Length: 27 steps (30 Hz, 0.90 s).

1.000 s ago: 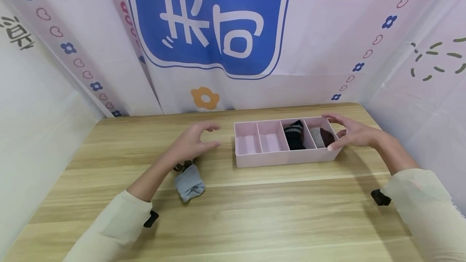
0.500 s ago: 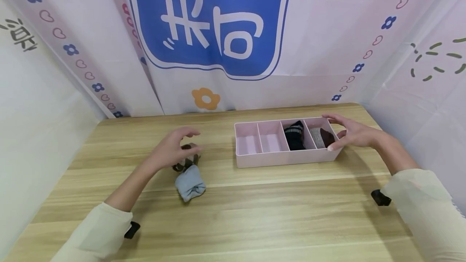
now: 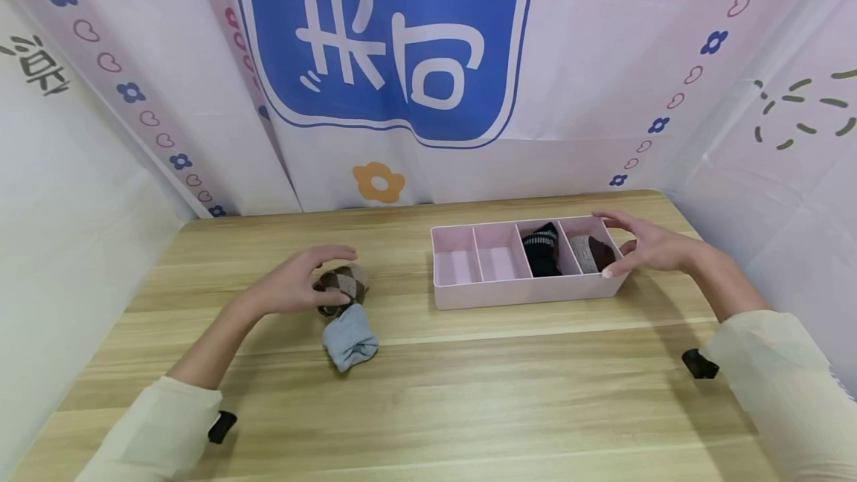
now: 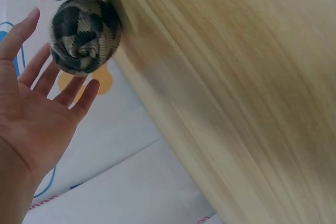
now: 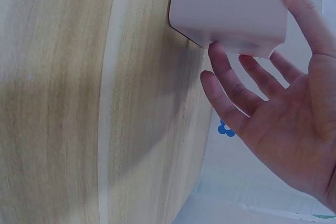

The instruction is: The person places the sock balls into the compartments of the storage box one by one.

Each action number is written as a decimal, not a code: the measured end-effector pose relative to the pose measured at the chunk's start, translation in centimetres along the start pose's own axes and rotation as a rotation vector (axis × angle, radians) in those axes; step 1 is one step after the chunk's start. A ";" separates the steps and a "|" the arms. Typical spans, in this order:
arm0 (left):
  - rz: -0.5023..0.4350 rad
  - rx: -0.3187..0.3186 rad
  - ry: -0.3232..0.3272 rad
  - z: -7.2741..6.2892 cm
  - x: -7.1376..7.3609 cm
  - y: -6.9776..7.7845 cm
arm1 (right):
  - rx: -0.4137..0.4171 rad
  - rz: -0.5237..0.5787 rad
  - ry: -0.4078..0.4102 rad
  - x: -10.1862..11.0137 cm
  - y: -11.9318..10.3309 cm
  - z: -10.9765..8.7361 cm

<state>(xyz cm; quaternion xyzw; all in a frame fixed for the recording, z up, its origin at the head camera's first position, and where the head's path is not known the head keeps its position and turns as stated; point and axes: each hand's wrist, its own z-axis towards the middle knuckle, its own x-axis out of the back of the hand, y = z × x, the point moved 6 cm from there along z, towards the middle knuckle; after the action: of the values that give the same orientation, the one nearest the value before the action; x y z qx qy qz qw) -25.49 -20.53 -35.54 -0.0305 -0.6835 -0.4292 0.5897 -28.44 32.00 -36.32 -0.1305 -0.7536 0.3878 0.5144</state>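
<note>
My left hand (image 3: 289, 283) reaches around a rolled brown checked sock (image 3: 352, 283), thumb on the near side and fingers on the far side. In the left wrist view, the fingers spread beside the rolled sock (image 4: 84, 35) without closing on it. Right in front of it lies a folded light grey sock (image 3: 350, 339). My right hand (image 3: 659, 245) holds the right end of a pink divided box (image 3: 529, 293), thumb at the front corner and fingers at the back. A black sock (image 3: 542, 251) and a grey and maroon sock (image 3: 592, 253) fill its two right compartments.
The box stands on a wooden table (image 3: 469, 393), near its back edge. Behind hangs a printed cloth (image 3: 569, 80), with more white cloth at both sides. Each sleeve (image 3: 154, 415) has a small black device under it.
My left hand has moved left and toward me from beside the box, down to the checked sock. The right hand and the box have stayed in place.
</note>
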 end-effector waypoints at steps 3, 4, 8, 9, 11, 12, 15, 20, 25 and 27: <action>-0.032 -0.015 -0.034 -0.2 -0.3 -0.5 | -0.001 0.000 0.000 0.0 0.0 0.0; -0.044 -0.020 -0.043 -0.2 -0.3 -0.6 | -0.002 0.000 0.000 0.0 0.0 0.0; -0.090 -0.021 -0.071 -0.5 -0.4 -1.0 | -0.007 0.002 -0.004 -0.1 0.0 0.0; -0.098 -0.019 -0.076 -0.6 -0.4 -1.1 | -0.009 0.002 -0.004 -0.1 0.0 0.0; -0.104 -0.012 -0.082 -0.7 -0.2 -1.2 | -0.016 0.000 -0.005 0.0 0.1 -0.1; -0.102 -0.008 -0.083 -0.7 -0.2 -1.3 | -0.020 -0.003 -0.005 0.0 0.1 -0.1; -0.085 0.000 -0.080 -0.9 0.2 -1.2 | -0.021 -0.007 -0.006 0.1 0.1 -0.1; -0.052 0.028 -0.065 -1.1 0.5 -1.2 | -0.012 -0.002 -0.005 0.0 0.0 -0.1; -0.057 0.045 -0.068 -1.2 0.3 -1.4 | -0.013 0.001 -0.002 0.0 0.0 -0.1; -0.066 0.049 -0.069 -1.2 0.3 -1.5 | -0.011 0.003 -0.002 0.0 0.0 -0.1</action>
<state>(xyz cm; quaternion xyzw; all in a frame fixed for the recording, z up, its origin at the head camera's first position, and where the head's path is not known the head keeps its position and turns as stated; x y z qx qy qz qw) -25.46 -22.35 -36.21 -0.0082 -0.7145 -0.4301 0.5518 -28.33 32.08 -36.26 -0.1342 -0.7560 0.3847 0.5123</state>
